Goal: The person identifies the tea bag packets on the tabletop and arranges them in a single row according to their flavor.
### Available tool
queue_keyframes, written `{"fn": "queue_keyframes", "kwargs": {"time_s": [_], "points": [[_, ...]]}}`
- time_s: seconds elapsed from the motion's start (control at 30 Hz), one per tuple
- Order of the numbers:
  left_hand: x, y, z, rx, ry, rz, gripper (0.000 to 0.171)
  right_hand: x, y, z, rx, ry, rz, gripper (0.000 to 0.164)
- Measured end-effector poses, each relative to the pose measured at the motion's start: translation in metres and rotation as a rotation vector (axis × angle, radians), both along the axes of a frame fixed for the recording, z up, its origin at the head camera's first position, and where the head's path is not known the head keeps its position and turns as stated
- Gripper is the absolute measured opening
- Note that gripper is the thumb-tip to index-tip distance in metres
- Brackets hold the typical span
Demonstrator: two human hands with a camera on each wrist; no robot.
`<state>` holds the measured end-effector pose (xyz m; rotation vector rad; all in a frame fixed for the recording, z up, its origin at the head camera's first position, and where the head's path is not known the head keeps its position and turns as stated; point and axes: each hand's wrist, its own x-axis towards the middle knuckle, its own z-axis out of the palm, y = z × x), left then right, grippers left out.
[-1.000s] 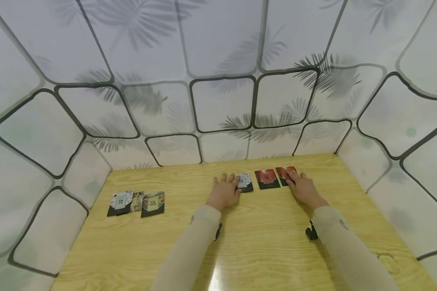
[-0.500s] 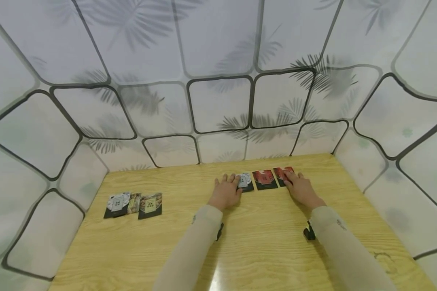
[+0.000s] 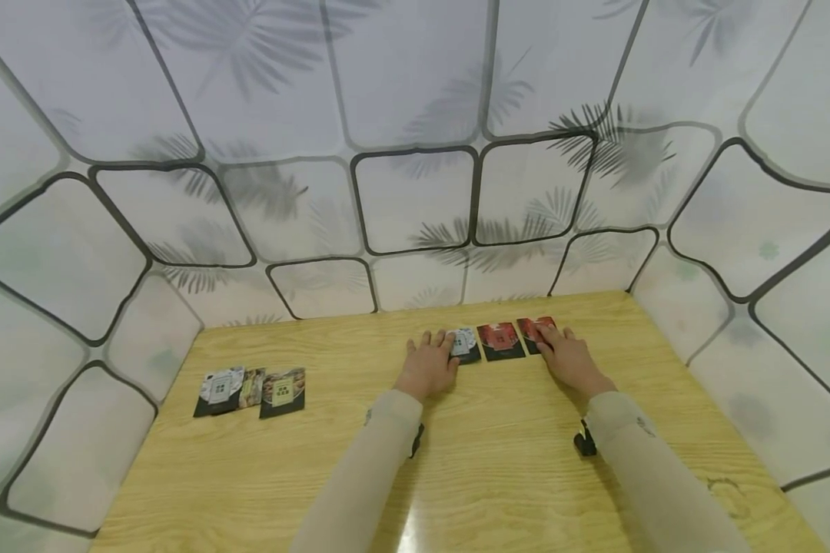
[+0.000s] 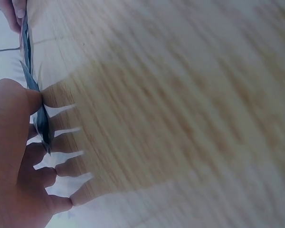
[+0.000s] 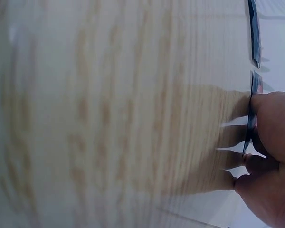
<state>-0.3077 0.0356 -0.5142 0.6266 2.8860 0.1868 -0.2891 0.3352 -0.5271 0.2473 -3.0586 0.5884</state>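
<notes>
In the head view, my left hand (image 3: 429, 366) lies with spread fingers over the left part of a white-and-black flat packet (image 3: 466, 346). The left wrist view has the thumb against that packet's near edge (image 4: 42, 126) and fingertips down on the table. My right hand (image 3: 574, 361) rests extended fingers on a red-and-black packet (image 3: 528, 334) at the row's right end, covering part of it. Seen from the right wrist, the thumb meets this packet's edge (image 5: 251, 114). Between the hands lies another red-and-black packet (image 3: 501, 342), untouched.
On the table's left side lie a white-and-black packet (image 3: 219, 390), a partly covered brownish packet (image 3: 252, 388) and a yellow-labelled packet (image 3: 283, 392). Patterned fabric walls (image 3: 415, 200) enclose the wooden table (image 3: 498, 461) at the back and sides.
My left hand and the white-and-black packet under it have slid slightly right, narrowing the gap to the middle red packet. The right hand stays in place while the head view shifts a little.
</notes>
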Motion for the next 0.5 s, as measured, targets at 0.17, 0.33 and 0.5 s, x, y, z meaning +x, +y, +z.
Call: {"fn": "queue_keyframes", "kwargs": {"time_s": [0.17,0.33,0.5], "points": [[0.0000,0.0007,-0.0011,-0.015,0.005,-0.001,0.062,-0.0011,0.0001,-0.0014,0.002,0.003,-0.001,0.049],[-0.0004,0.0015,-0.0022,-0.014,0.001,0.005,0.062,-0.0003,0.0007,-0.0006,0.005,-0.001,-0.001,0.049],[-0.0002,0.0018,-0.0026,0.007,-0.010,0.011,0.061,0.0007,0.0000,0.0020,0.009,0.000,-0.001,0.049]]}}
